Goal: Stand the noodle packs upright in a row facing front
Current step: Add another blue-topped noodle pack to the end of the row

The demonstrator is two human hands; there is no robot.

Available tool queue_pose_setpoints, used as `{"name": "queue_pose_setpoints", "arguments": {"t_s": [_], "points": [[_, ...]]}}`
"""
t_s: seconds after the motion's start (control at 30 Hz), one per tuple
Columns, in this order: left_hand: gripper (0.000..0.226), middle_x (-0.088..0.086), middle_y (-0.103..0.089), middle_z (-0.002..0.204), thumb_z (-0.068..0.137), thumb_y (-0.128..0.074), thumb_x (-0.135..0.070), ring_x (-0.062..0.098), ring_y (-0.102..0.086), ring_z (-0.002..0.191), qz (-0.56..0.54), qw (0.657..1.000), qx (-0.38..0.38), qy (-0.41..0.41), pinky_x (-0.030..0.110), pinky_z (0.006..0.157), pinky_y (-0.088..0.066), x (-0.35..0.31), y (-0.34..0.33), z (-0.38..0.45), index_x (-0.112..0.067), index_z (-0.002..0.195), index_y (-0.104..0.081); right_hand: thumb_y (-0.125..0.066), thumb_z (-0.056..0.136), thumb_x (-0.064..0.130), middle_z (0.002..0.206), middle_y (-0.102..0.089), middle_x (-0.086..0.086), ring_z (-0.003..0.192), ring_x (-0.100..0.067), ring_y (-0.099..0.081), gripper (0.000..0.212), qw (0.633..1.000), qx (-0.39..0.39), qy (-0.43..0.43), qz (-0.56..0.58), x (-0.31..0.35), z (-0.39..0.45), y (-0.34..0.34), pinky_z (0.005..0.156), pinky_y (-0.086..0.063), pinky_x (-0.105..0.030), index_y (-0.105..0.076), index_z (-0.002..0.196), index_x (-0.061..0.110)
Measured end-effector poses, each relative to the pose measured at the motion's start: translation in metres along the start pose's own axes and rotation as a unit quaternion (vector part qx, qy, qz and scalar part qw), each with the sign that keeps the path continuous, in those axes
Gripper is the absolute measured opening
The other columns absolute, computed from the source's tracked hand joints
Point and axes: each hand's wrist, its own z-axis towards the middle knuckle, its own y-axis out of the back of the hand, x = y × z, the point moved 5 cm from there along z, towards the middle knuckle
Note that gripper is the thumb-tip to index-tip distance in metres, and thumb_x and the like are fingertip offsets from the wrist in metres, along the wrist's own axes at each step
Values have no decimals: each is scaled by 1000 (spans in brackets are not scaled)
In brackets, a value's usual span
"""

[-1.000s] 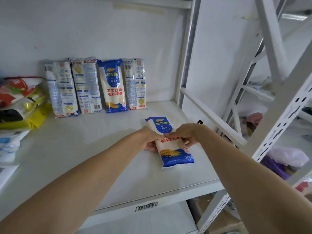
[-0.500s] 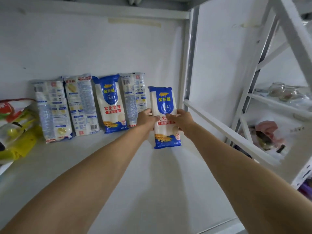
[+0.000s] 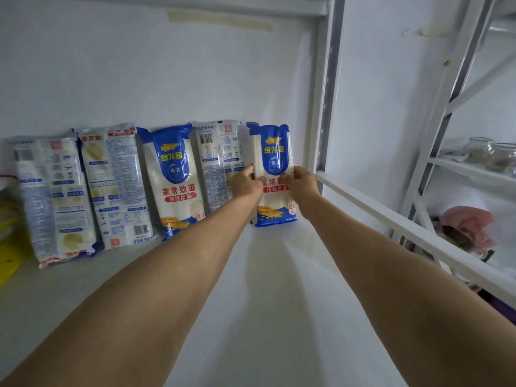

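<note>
Both hands, left hand and right hand, pinch the fifth noodle pack by its long edges at mid-height, front out, upright at the right end of the row on the shelf. It looks stiff but slick-wrapped, light enough; the side grip suits it. Half a second ago it hung lower and nearer; now it touches the back wall beside the fourth pack.

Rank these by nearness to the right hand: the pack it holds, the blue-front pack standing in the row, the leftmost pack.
1. Held pack, in the right hand, at the row's right end.
2. Blue-front pack, mid-row.
3. Leftmost pack, far left.
</note>
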Motion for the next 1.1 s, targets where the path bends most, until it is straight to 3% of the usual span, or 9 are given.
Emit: {"name": "queue_pose_setpoints", "arguments": {"t_s": [0.17,0.3,0.4,0.53,0.63,0.73,0.8,0.9,1.1], "points": [[38,9,-65,130,98,-49,-4,26,-63,114,8,1000,5,-4,28,84,-50,3,-11,19,-14,133,-56,-50,98,17,101,-67,-4,93,-22,-66,12,1000,-19,8,13,-2,17,-4,69,-52,-30,-58,108,15],[37,10,-65,129,97,-47,-3,27,-63,115,15,1000,-12,9,31,88,-52,7,-13,28,-11,132,-56,-49,99,16,98,-64,-2,88,-17,-62,13,1000,-21,10,15,-2,22,-9,57,-45,-21,-57,109,13],[35,10,-64,130,96,-47,-2,28,-63,117,31,999,-12,23,36,97,-53,8,-14,30,-10,130,-56,-47,100,14,100,-64,-4,90,-18,-61,14,1000,-21,-7,17,-5,25,-10,67,-49,-27,-57,109,13],[30,11,-64,128,96,-48,-5,28,-63,117,47,999,-16,14,39,97,-54,3,-13,23,-6,126,-56,-49,99,14,121,-64,-6,99,-20,-62,31,998,-45,-34,-23,-8,23,-11,75,-50,-31,-53,130,11],[37,9,-59,135,97,-50,-11,25,-59,124,40,998,-25,-42,37,100,-52,-1,-7,6,-8,134,-50,-55,95,16,136,-52,-7,113,-24,-60,43,985,-139,13,-103,-1,13,-4,84,-52,-31,-46,137,12],[38,8,-58,135,96,-51,-8,21,-56,124,-12,996,-46,-78,29,100,-46,3,11,-10,-10,134,-53,-59,90,16,126,-56,-7,105,-22,-62,37,978,-173,63,-102,10,-5,-12,89,-54,-37,-54,127,14],[32,8,-62,128,96,-51,-11,21,-59,116,-46,995,-59,-72,31,97,-49,8,25,-20,-12,126,-59,-57,89,16,119,-61,-6,99,-21,-64,31,984,-144,69,-75,16,-20,-27,90,-54,-40,-59,120,16],[24,10,-67,118,96,-51,-15,29,-65,108,-90,991,-88,-48,48,94,-55,14,52,-32,-12,116,-63,-54,91,17,111,-67,-5,96,-22,-65,26,993,-84,66,-49,26,-44,-55,86,-55,-39,-61,115,15],[20,10,-69,106,94,-50,-9,29,-69,96,-123,982,-142,-7,42,83,-60,26,126,-58,-8,110,-63,-55,91,18,92,-71,-4,73,-16,-67,19,996,56,50,-39,38,-92,-132,64,-58,-30,-66,106,12]]}}
